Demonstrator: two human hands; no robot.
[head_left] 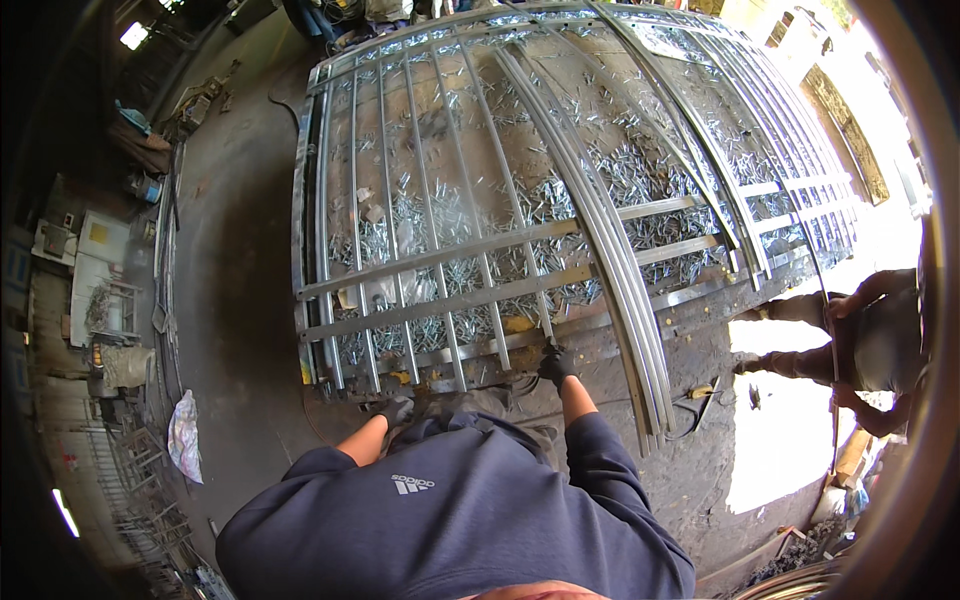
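My right hand (556,366), in a dark glove, is closed at the near end of a thin metal bar (515,205), one of several long bars laid lengthwise. Low by my body, close to the table's front edge, is my left hand (397,411), also gloved; its fingers do not show clearly. Two flat crossbars, a nearer one (460,301) and a farther one (440,255), run across the long bars. To the right of my right hand, a bundle of thicker metal profiles (600,230) lies over the frame and juts past the front edge.
Short cut metal pieces (640,190) are scattered over the worktable beneath the bars. At the right, another person (880,330) stands holding a long thin rod. A cable (685,425) lies on the floor by the bundle's ends. Racks and scrap (115,310) line the left side.
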